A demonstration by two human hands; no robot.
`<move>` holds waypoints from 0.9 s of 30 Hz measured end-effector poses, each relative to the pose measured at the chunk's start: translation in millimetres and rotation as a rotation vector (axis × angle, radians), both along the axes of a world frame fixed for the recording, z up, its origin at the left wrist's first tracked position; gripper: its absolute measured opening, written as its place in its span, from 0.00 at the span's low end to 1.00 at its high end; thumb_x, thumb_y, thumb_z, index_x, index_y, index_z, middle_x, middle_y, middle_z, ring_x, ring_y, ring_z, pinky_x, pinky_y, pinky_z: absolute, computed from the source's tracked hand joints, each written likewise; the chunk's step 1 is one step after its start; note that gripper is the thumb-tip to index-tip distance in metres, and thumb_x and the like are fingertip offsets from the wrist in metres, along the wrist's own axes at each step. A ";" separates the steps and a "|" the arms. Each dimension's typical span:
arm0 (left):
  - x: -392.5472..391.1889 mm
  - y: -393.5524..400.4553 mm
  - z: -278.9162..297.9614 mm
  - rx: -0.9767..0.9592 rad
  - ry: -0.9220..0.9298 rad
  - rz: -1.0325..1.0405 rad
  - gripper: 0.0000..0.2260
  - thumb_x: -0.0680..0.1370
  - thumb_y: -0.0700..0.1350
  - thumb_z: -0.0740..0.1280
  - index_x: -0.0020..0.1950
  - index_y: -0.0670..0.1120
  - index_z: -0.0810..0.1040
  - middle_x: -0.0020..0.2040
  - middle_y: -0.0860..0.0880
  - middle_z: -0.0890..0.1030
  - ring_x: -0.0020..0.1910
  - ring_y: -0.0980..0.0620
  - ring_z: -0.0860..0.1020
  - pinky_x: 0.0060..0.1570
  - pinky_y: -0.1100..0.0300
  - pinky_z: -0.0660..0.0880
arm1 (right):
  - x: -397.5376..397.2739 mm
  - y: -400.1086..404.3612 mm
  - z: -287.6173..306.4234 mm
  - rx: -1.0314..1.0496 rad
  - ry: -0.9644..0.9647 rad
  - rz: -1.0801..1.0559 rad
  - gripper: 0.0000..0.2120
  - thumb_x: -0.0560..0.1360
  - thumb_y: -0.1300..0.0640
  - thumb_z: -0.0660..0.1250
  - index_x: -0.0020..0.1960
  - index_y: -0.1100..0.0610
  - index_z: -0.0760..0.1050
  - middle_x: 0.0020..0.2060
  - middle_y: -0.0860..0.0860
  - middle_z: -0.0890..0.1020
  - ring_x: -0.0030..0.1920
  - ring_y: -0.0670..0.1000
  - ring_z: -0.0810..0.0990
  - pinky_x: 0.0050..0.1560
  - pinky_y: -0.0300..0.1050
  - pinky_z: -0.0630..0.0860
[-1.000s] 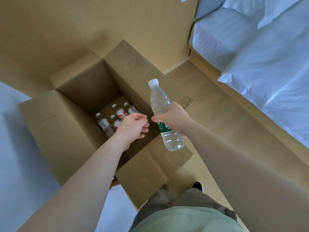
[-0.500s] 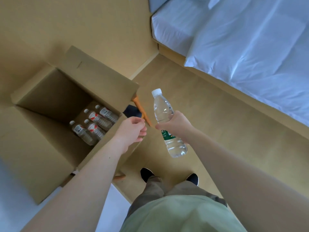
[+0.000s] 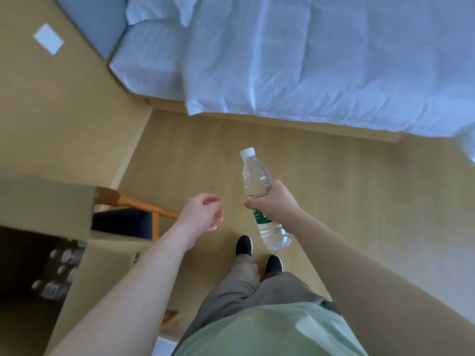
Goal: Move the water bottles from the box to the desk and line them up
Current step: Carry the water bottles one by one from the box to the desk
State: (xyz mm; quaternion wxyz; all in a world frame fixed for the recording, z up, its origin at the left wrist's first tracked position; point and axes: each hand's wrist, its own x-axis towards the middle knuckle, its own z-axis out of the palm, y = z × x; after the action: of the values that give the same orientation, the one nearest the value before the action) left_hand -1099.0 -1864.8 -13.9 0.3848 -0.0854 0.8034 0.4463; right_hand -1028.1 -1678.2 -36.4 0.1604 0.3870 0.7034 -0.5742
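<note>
While wrapped by right hand at its green label, clear plastic water bottle cap-up, slightly tilted; left hand beside, loosely curled, seemingly empty.

cardboard box at far left, bottles lying inside it. chair frame just right of the box. bed across the top, beyond the floor. right hand holds a water bottle at centre; left hand just left of it, apart. shoes below both hands
</note>
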 end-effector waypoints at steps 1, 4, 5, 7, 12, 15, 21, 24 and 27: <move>-2.9 14.0 -2.5 -0.004 -0.002 -0.046 0.06 0.83 0.46 0.64 0.58 0.51 0.78 0.49 0.47 0.86 0.48 0.51 0.85 0.51 0.52 0.83 | 5.8 10.0 -1.5 0.000 0.000 -0.049 0.28 0.62 0.50 0.77 0.57 0.52 0.69 0.46 0.47 0.79 0.43 0.48 0.81 0.38 0.44 0.75; -10.8 58.0 -11.9 -0.011 -0.014 -0.186 0.06 0.83 0.45 0.63 0.58 0.50 0.78 0.49 0.46 0.85 0.45 0.51 0.84 0.51 0.50 0.82 | 22.6 39.9 -7.0 -0.008 -0.003 -0.189 0.26 0.62 0.49 0.77 0.54 0.50 0.69 0.45 0.48 0.80 0.42 0.48 0.81 0.36 0.43 0.75; -13.0 70.2 -14.8 -0.013 -0.018 -0.225 0.06 0.83 0.45 0.63 0.58 0.49 0.78 0.49 0.46 0.85 0.45 0.50 0.84 0.51 0.50 0.82 | 26.8 48.1 -7.6 -0.011 -0.004 -0.224 0.26 0.61 0.49 0.77 0.54 0.50 0.69 0.45 0.47 0.80 0.42 0.47 0.82 0.36 0.43 0.75; -19.4 98.1 -20.0 -0.021 -0.032 -0.320 0.06 0.83 0.44 0.63 0.58 0.49 0.79 0.49 0.46 0.85 0.44 0.50 0.84 0.50 0.51 0.82 | 35.6 67.6 -8.9 -0.008 -0.008 -0.317 0.27 0.61 0.49 0.77 0.56 0.49 0.70 0.46 0.47 0.81 0.44 0.48 0.82 0.37 0.43 0.75; -40.6 160.9 -22.9 -0.040 -0.043 -0.551 0.07 0.82 0.44 0.63 0.59 0.48 0.79 0.49 0.46 0.84 0.44 0.51 0.83 0.49 0.52 0.81 | 54.2 108.2 -5.8 0.020 -0.027 -0.560 0.27 0.61 0.49 0.77 0.56 0.46 0.69 0.46 0.45 0.80 0.45 0.44 0.81 0.35 0.41 0.72; -50.0 199.9 -22.8 -0.036 -0.027 -0.677 0.08 0.82 0.42 0.63 0.59 0.46 0.79 0.48 0.47 0.83 0.42 0.51 0.82 0.49 0.52 0.80 | 61.1 126.6 -3.7 0.057 -0.018 -0.677 0.26 0.62 0.49 0.77 0.55 0.45 0.69 0.46 0.43 0.81 0.45 0.44 0.81 0.36 0.41 0.72; -43.7 263.1 -27.5 -0.044 -0.020 -0.911 0.08 0.81 0.43 0.63 0.58 0.47 0.79 0.49 0.46 0.83 0.45 0.50 0.83 0.55 0.48 0.81 | 81.8 146.6 -5.1 0.076 -0.029 -0.864 0.24 0.60 0.48 0.77 0.50 0.43 0.68 0.44 0.43 0.81 0.43 0.43 0.80 0.34 0.41 0.72; -33.8 295.1 -28.1 -0.032 -0.017 -1.001 0.07 0.81 0.44 0.63 0.56 0.48 0.79 0.48 0.47 0.84 0.44 0.52 0.83 0.53 0.49 0.82 | 96.0 157.1 -6.3 0.070 -0.041 -0.940 0.24 0.59 0.47 0.76 0.50 0.43 0.68 0.44 0.43 0.81 0.43 0.43 0.81 0.35 0.41 0.73; -23.5 325.3 -29.5 -0.026 -0.022 -1.067 0.06 0.81 0.45 0.63 0.55 0.50 0.79 0.48 0.48 0.84 0.45 0.51 0.84 0.52 0.50 0.82 | 112.8 172.6 -9.8 0.058 -0.055 -1.017 0.25 0.59 0.47 0.76 0.50 0.44 0.68 0.45 0.44 0.82 0.44 0.45 0.82 0.37 0.43 0.74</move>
State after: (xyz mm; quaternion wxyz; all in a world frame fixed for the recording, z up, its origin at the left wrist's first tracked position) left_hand -1122.6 -1539.5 -43.3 0.5658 0.3255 0.7364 0.1777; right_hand -915.3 -1505.6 -46.2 -0.1315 0.6997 0.4374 -0.5494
